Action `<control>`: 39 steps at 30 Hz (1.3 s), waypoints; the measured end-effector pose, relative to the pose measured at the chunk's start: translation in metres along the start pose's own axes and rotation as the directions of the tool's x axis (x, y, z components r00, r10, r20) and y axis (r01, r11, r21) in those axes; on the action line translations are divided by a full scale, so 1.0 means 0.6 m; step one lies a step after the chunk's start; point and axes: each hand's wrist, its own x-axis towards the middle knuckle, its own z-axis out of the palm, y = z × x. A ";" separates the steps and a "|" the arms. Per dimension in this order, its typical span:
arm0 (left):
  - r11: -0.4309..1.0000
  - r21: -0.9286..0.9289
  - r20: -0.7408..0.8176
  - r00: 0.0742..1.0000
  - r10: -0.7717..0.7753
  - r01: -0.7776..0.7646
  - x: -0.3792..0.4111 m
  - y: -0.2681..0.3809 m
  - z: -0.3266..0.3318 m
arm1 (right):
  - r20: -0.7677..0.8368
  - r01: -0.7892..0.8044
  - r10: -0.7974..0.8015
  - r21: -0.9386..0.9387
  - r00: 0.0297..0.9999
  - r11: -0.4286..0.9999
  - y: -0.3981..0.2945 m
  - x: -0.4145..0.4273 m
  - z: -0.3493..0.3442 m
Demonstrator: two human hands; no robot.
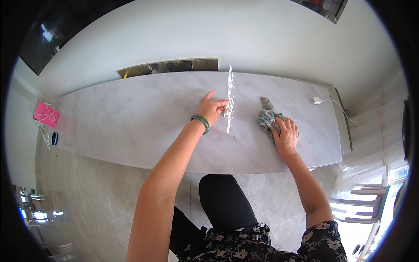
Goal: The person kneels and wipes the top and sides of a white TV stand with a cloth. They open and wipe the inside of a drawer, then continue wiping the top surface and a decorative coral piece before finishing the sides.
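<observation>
My left hand (209, 109), with a dark green bangle on its wrist, is at the middle of the marble-patterned tabletop (140, 114). Its thumb and index finger pinch a narrow white ornament of thin sticks (230, 88) near a small pale part at its middle. The fingers partly hide that part, and whether the ornament rests on the surface I cannot tell. To the right, my right hand (287, 136) grips a crumpled grey-and-blue patterned cloth (270, 119) and presses it against the tabletop. One end of the cloth trails away towards the wall.
A white charger plug (316, 100) with a cable lies near the right end. At the far left are a pink box (46, 114) with white cords and a dark round object (54, 139). A socket strip (170, 66) runs along the wall, under a black screen (65, 29).
</observation>
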 end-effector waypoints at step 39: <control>0.709 -0.483 -0.343 0.634 -0.693 0.513 -0.423 -0.257 -0.293 | 0.153 0.705 -0.786 0.364 0.600 0.609 -0.594 -0.042 0.112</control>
